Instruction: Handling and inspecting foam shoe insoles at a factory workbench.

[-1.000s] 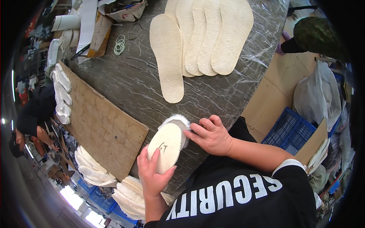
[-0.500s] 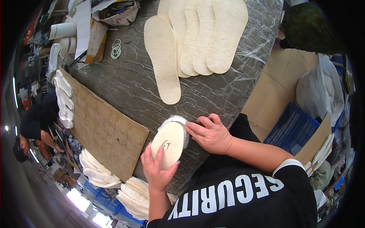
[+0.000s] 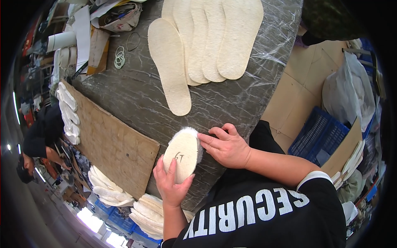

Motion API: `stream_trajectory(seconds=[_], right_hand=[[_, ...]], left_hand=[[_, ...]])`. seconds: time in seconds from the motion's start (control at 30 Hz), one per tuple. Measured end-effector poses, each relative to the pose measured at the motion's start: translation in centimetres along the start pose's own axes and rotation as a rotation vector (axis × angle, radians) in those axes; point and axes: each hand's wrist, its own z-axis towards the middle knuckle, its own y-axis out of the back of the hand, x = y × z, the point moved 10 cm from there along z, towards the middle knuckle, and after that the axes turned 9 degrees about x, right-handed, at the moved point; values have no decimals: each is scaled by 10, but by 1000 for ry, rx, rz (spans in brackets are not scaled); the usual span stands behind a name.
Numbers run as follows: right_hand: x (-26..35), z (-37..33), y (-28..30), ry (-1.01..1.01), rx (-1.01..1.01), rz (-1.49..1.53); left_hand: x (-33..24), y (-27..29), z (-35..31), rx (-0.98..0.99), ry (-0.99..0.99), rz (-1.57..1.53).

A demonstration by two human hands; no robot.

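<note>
A cream insole (image 3: 182, 153) with dark handwriting lies over a fluffy white layer, whose fur shows along the top and right edge. My left hand (image 3: 173, 187) grips its lower end, thumb on the right side and fingers spread over the left. Against the upper right edge, my right hand (image 3: 227, 148) pinches the insole and fluffy layer with its fingertips; its other fingers are curled. The underside is hidden. Farther up the table, a single cream insole (image 3: 170, 62) lies beside several overlapping cream insoles (image 3: 240, 37).
A brown board (image 3: 111, 138) lies at the left, with white fleecy insoles (image 3: 69, 111) along its far end. Stacked white insoles (image 3: 149, 215) sit at lower left. Rubber bands (image 3: 119, 58) lie near a box. Blue crates (image 3: 318, 136) stand at right. Another person (image 3: 39, 140) bends at far left.
The cream insole now covers more of the fluffy layer at its top end, where a wider white strip showed before. Both hands keep nearly the same places. The view has shifted slightly.
</note>
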Motion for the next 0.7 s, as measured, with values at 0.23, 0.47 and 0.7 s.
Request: stream_trajectory(seconds=[0.23, 0.47, 0.7], right_hand=[[-1, 0, 0, 3, 7, 24], [-4, -1, -2, -22, 30, 32], [-3, -3, -2, 6, 27, 46]], left_hand=[[0, -7, 5, 55, -5, 43], [2, -5, 9, 43, 2, 18], [-2, -6, 15, 59, -33, 62]])
